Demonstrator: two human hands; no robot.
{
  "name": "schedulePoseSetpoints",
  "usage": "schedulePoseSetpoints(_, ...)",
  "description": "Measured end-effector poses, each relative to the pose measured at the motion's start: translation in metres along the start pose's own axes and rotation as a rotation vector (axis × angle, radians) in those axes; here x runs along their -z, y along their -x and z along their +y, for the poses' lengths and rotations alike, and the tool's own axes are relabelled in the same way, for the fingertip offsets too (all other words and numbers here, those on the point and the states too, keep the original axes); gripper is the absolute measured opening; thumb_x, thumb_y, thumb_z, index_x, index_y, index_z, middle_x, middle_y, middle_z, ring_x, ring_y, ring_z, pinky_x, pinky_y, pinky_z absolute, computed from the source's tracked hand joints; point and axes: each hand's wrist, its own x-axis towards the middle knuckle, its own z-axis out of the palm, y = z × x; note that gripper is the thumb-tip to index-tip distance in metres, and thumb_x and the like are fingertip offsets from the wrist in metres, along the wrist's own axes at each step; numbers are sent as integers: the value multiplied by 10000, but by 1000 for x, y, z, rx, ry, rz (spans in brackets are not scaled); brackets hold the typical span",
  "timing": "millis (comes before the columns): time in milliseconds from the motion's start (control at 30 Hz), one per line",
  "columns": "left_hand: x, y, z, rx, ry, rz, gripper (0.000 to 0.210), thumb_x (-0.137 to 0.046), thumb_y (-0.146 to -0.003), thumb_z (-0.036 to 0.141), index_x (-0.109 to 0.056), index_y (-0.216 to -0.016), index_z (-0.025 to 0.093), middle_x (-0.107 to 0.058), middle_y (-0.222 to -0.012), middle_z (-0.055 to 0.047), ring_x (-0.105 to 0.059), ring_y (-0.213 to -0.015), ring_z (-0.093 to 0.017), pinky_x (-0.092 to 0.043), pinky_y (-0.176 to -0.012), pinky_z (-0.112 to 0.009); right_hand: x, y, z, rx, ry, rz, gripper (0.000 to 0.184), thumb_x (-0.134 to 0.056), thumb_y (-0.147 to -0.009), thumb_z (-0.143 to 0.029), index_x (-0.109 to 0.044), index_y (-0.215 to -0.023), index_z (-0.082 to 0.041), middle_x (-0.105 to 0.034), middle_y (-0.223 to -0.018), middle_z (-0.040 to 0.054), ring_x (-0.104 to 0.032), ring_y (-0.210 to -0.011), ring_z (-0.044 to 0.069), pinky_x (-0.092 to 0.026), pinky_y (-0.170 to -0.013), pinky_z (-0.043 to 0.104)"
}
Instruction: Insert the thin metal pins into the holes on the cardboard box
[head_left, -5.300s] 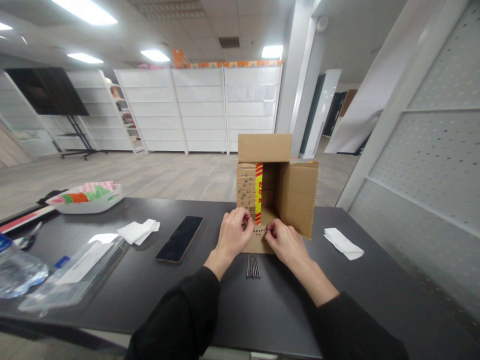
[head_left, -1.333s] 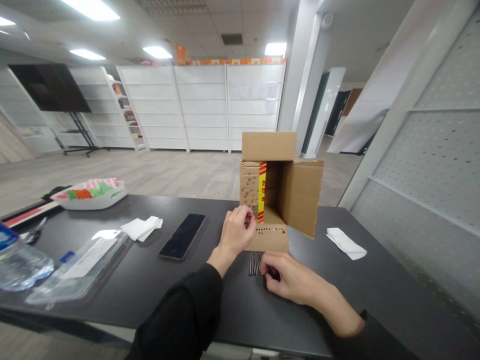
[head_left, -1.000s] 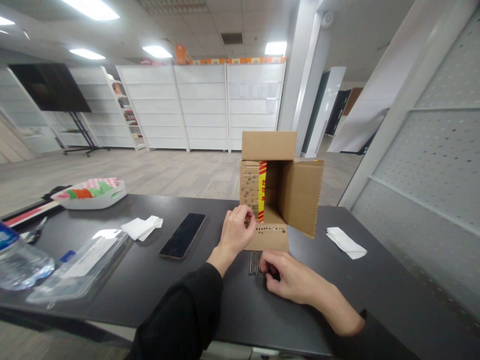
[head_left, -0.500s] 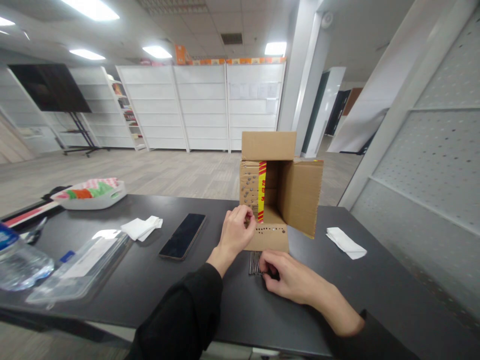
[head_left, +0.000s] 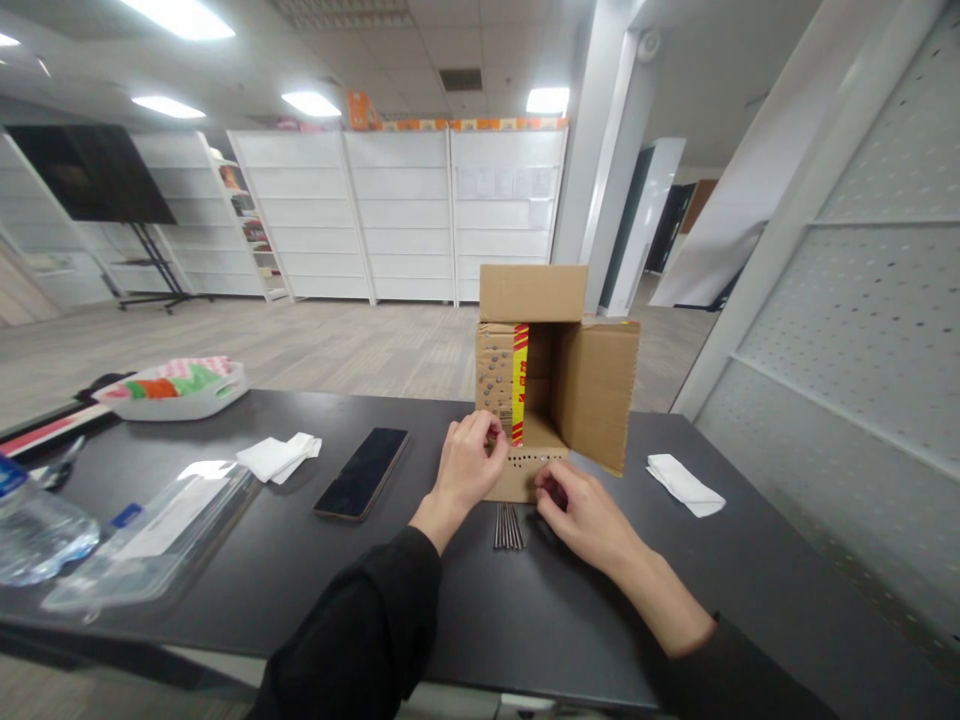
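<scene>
Moving the right hand up from the nails since half a second ago, now curling it over the lower flap of the cardboard box, right of the frame's centre. Curling the left hand at the box's lower left, perhaps for steadying. Being unable to tell either grip's closure or contents. Leaving the nails fanned on the worktop at lower centre, probably for easy reach. Showing slim, shiny metal there; above, showing stiff brown card, dotted along the flap and striped upright with red-and-yellow tape.

Blk phone nr wht tissue; btl beside clr case; TV in bkgd.
</scene>
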Motion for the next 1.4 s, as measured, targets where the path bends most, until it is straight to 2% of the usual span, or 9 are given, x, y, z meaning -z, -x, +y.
schedulePoseSetpoints(267,-1,0,-1,-7,7,3,57,-540,-846,155,-529,-822,206,-646,-775,13,-601,-726,-147,-375,-755,-313,-1,-12,6,-214,157,110,94,-483,-881,-244,-566,-905,-207,-649,-785,24,-585,-680,175,-360,-634,273)
schedulePoseSetpoints(467,0,0,1,-1,9,0,68,-541,-836,140,-533,-817,205,-652,-775,12,-603,-722,-146,-378,-754,-315,-3,-21,5,-304,287,112,112,-499,-919,-244,-585,-982,-211,-676,-786,28,-622,-703,190,-287,-593,266)
schedulePoseSetpoints(800,0,0,1,-5,14,0,68,-542,-836,140,-532,-822,206,-658,-784,9,-604,-723,-146,-380,-757,-320,-5,-26,3,-334,361,80,119,-502,-935,-262,-595,-990,-212,-729,-851,59,-672,-769,218,-306,-594,280)
schedulePoseSetpoints(1400,-1,-1,0,-25,23,14,68,-545,-837,138,-531,-816,201,-651,-781,13,-596,-723,-143,-368,-754,-313,-7,-29,-2,-346,436,71,136,-507,-938,-269,-619,-976,-203,-739,-886,95,-700,-792,236,-348,-618,285)
